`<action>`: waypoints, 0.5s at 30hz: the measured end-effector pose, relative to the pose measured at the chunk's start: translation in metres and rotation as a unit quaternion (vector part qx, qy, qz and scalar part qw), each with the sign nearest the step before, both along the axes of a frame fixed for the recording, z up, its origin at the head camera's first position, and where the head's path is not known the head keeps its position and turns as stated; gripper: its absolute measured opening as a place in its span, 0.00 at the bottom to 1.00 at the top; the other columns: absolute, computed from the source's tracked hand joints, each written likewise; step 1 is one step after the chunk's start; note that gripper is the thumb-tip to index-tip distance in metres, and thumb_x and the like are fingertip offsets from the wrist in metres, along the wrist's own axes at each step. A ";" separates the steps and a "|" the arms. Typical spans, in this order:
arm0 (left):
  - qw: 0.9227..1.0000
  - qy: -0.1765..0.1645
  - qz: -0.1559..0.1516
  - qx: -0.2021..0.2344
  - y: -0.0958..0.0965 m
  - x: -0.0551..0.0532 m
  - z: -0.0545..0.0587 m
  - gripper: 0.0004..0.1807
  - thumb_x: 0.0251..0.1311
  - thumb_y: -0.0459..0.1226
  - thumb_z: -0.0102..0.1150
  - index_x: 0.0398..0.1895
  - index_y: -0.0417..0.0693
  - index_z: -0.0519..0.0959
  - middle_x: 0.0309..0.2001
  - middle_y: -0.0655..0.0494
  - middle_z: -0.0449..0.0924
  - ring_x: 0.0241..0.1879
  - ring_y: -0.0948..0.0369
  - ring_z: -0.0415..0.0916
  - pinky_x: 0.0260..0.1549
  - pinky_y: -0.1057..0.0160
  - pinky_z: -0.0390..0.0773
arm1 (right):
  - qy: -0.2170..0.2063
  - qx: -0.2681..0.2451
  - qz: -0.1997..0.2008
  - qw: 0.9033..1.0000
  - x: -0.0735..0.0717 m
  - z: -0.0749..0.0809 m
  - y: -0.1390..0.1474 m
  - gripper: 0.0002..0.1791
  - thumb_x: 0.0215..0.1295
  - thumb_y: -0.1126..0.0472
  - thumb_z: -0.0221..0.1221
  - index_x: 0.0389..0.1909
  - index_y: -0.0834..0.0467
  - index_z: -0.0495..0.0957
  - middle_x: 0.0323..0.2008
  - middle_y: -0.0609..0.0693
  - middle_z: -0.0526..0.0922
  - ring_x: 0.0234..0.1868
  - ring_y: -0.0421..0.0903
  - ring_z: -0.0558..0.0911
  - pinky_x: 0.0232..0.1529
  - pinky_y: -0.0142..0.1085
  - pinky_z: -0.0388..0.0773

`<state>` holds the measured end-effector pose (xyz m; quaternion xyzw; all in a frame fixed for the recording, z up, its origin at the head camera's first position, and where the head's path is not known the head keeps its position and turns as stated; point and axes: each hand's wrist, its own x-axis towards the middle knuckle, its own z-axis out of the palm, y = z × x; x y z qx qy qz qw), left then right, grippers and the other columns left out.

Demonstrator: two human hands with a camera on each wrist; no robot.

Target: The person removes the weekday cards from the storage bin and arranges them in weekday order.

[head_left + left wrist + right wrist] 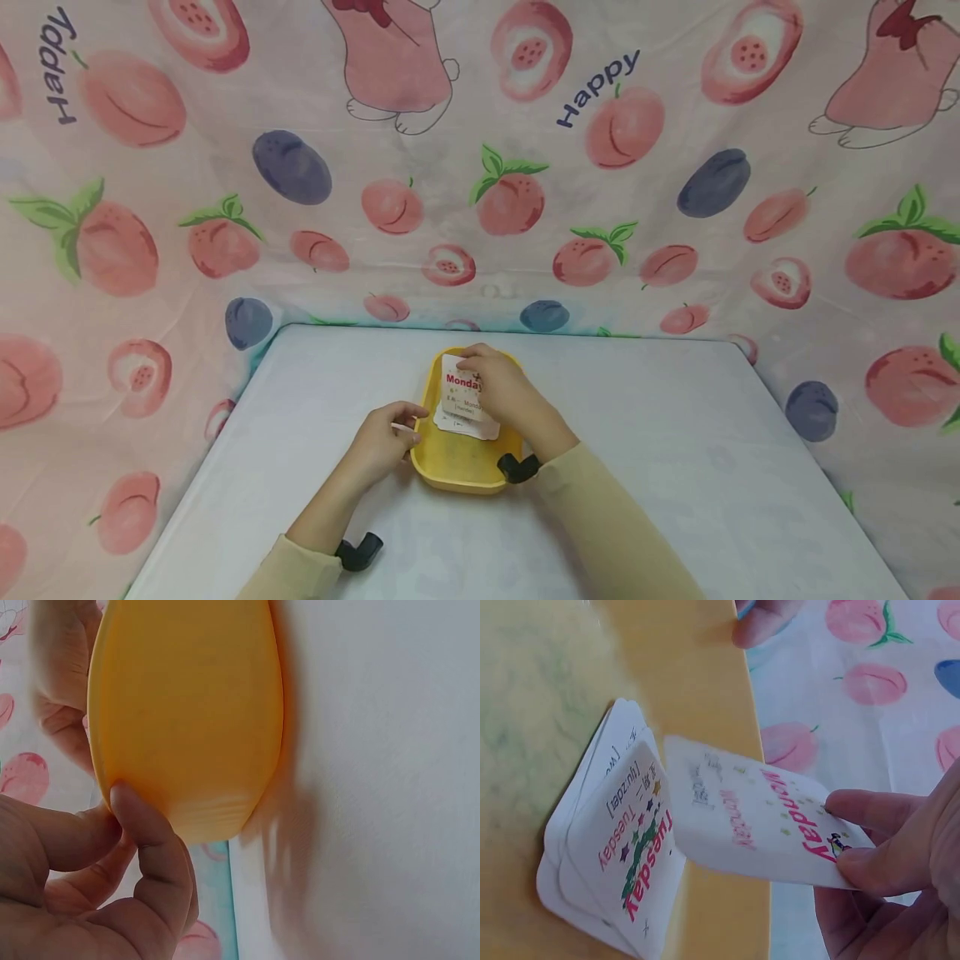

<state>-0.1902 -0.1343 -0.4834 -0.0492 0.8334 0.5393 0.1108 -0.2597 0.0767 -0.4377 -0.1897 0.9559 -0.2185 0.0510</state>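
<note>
A yellow tray (459, 483) stands on the white table. My left hand (382, 442) pinches its left rim; the left wrist view shows the thumb and fingertips (131, 799) on the edge of the tray wall (187, 712). Over the tray, my right hand (510, 392) holds a white card reading "Monday" (459, 392) by its edge, between thumb and fingers. Beneath that card, a small stack of white cards lies in the tray, with a "Tuesday" card (622, 855) on top in the right wrist view. The lower cards are mostly covered.
The white table (660, 467) extends on both sides of the tray. Behind it hangs a pink cloth (450, 167) printed with peaches, plums and rabbits. Black bands with stubby mounts (360, 552) sit at both wrists.
</note>
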 end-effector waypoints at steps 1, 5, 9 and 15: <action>1.000 0.000 0.001 0.001 0.000 0.000 0.000 0.19 0.69 0.24 0.62 0.60 0.44 0.84 0.55 0.41 0.77 0.41 0.54 0.81 0.37 0.62 0.87 | -0.004 -0.009 -0.003 1.000 0.000 0.000 0.002 0.31 0.69 0.79 0.56 0.69 0.55 0.82 0.75 0.46 0.75 0.75 0.51 0.75 0.81 0.46 0.69; 1.000 0.001 0.006 0.003 0.000 0.000 -0.001 0.19 0.68 0.23 0.62 0.59 0.44 0.84 0.54 0.42 0.77 0.40 0.55 0.80 0.36 0.62 0.86 | -0.008 -0.046 -0.008 0.999 -0.001 -0.002 0.011 0.34 0.65 0.82 0.50 0.67 0.56 0.83 0.74 0.47 0.76 0.75 0.51 0.76 0.80 0.47 0.70; 1.000 0.000 0.009 0.004 0.000 0.000 -0.001 0.19 0.68 0.23 0.62 0.59 0.44 0.84 0.54 0.42 0.77 0.40 0.55 0.79 0.35 0.62 0.86 | -0.014 -0.081 -0.013 0.997 -0.001 -0.002 0.021 0.33 0.68 0.82 0.48 0.66 0.56 0.84 0.72 0.47 0.77 0.75 0.52 0.76 0.79 0.48 0.71; 1.000 0.001 0.010 0.007 0.001 0.000 -0.001 0.20 0.67 0.22 0.62 0.59 0.43 0.84 0.54 0.41 0.76 0.39 0.54 0.80 0.34 0.62 0.86 | -0.029 -0.129 -0.029 0.991 -0.004 -0.002 0.037 0.32 0.69 0.81 0.46 0.63 0.56 0.86 0.72 0.47 0.78 0.77 0.54 0.74 0.80 0.51 0.69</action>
